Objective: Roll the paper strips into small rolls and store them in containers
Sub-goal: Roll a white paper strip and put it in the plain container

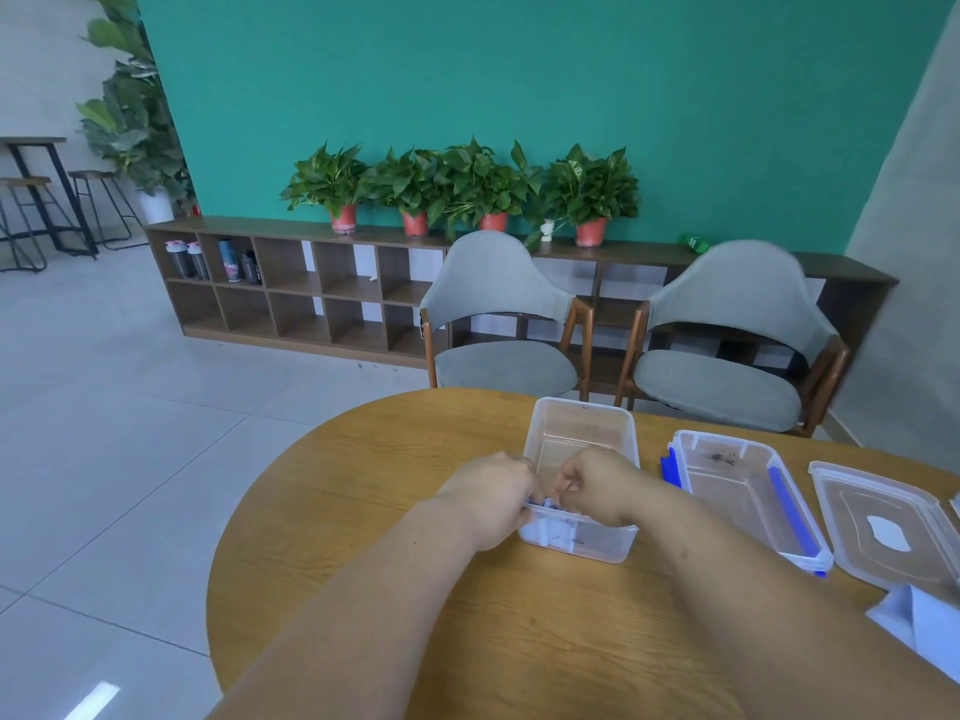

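A clear plastic container [582, 423] stands on the round wooden table [395, 459]. Both hands meet over its near rim. My left hand [491, 504] and my right hand [592, 485] have curled fingers that pinch a small white and blue paper strip [548, 504] between them, just above the near wall. White paper pieces [563, 537] show through the container's near wall. The fingertips are largely hidden behind the knuckles.
A second clear container with blue clips [748, 491] lies to the right, then a clear lid [883, 527] with a white paper scrap on it. A white paper stack [919, 621] sits at the right edge. Two grey chairs [498, 324] stand beyond the table.
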A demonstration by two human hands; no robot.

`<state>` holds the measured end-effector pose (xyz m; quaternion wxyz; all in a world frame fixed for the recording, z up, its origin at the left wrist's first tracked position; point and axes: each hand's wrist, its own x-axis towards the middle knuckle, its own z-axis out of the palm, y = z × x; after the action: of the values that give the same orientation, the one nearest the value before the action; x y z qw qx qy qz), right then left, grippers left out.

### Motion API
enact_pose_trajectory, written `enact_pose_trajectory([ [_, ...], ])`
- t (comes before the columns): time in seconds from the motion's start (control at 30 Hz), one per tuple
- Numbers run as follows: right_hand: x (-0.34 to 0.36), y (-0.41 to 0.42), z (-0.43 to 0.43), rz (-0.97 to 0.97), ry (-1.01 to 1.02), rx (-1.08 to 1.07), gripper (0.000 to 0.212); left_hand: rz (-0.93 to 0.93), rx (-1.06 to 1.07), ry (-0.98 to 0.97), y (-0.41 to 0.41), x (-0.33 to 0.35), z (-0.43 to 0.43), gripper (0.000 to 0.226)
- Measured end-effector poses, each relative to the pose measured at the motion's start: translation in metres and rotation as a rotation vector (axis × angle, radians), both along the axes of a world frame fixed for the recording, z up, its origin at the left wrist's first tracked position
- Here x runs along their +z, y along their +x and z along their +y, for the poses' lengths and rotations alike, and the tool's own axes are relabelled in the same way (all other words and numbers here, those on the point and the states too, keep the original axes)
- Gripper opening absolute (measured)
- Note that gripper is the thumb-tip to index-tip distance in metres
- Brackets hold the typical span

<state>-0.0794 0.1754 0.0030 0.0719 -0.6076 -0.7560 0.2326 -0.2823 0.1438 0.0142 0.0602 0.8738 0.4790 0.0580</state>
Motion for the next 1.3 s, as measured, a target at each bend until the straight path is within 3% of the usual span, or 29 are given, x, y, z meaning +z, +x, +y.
enact_pose_trajectory([
  [0.77,0.010,-0.004,-0.004,-0.104,-0.045,-0.011,0.024,0.035,0.008,0.031,-0.005,0.013,-0.005,0.045],
  [1.0,0.048,-0.002,-0.028,-0.143,0.002,-0.033,0.032,0.038,0.025,0.065,0.000,0.034,-0.017,0.051],
  [1.3,0.104,0.029,-0.095,-0.204,0.145,-0.034,0.022,0.097,-0.050,0.133,0.036,0.079,-0.063,0.050],
])
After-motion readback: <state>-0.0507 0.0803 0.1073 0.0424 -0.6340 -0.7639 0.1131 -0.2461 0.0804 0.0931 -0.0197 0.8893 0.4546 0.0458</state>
